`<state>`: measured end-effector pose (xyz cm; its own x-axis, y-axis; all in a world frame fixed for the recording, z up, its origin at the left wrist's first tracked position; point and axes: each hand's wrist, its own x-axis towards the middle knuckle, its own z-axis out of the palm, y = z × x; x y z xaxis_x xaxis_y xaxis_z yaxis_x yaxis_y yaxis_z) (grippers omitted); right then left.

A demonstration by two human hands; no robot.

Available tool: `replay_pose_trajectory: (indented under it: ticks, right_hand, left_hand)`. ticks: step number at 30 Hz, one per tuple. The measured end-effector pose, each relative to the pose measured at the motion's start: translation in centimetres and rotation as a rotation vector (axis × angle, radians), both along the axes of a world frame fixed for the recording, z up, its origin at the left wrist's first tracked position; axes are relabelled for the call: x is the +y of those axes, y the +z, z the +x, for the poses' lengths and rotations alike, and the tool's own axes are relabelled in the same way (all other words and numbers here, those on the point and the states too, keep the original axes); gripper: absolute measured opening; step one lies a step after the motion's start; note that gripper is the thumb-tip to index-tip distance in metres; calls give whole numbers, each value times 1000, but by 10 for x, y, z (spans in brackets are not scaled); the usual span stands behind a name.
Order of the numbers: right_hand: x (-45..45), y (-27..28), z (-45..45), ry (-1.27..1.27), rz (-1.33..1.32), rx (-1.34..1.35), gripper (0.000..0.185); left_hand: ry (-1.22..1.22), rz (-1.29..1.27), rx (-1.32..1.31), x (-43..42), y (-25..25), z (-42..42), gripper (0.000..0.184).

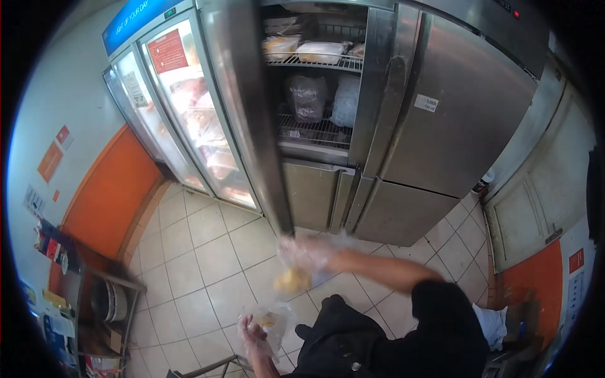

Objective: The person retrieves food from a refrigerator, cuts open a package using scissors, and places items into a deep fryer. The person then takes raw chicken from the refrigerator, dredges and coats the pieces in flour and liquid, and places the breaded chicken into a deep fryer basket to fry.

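Observation:
My right hand [309, 252], in a clear plastic glove and blurred by motion, is at the lower end of the open steel fridge door [261, 120]. Whether it touches the door I cannot tell. Just beneath its fingers hangs a blurred yellow lump [292, 281], which seems to be in its grip. Lower down, my left hand [255, 331] has its fingers curled round a clear plastic bag [280, 321] with something yellowish in it. Inside the open fridge compartment, wrapped packs [319, 51] lie on the upper wire rack, and filled plastic bags [307, 99] stand on the lower one.
Closed steel doors [463, 104] are to the right of the open compartment. A lit glass-door fridge [189, 113] stands on the left. A metal shelf [126, 309] with pots is at lower left, and a white door [542, 183] at far right. Tiles [195, 277] cover the floor.

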<state>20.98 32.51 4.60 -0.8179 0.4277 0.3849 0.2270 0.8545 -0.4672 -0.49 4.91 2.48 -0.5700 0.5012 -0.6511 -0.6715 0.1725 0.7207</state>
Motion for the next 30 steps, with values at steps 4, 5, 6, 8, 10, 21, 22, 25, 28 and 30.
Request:
replay_pose_trajectory:
  ticks: [4, 5, 6, 8, 10, 21, 22, 25, 28, 30]
  right_hand:
    - [-85, -38, 10, -279, -864, -456, 58]
    - [-90, -61, 19, -365, -873, -553, 65]
    - [-95, -96, 31, -529, -790, -599, 70]
    - [-86, -99, 39, -642, -795, -559, 77]
    - [-58, -74, 35, -785, -807, -477, 76]
    - [217, 115, 37, -883, -268, 267, 51]
    - [243, 140, 37, -877, -175, 312, 49]
    - [322, 214, 38, -893, 111, 405, 44]
    - [401, 284, 43, -979, 358, 424, 38]
    - [447, 325, 50, -1064, 497, 373, 35]
  left_hand:
    - [-328, 198, 16, 82, 30, -1, 30]
    - [-447, 290, 46, 104, 29, 4, 25]
    - [-568, 375, 69, 122, 27, 12, 21]
    - [-814, 481, 161, 165, 85, 38, 30]
    - [-913, 538, 186, 208, 133, 51, 36]
    - [-1460, 1187, 621, 432, 331, 139, 47]
    - [-1454, 1217, 645, 444, 343, 139, 48]
    - [-1374, 1299, 757, 480, 379, 132, 50]
    - [-1250, 1328, 922, 515, 411, 114, 52]
    - [-1098, 1293, 1123, 538, 425, 103, 53]
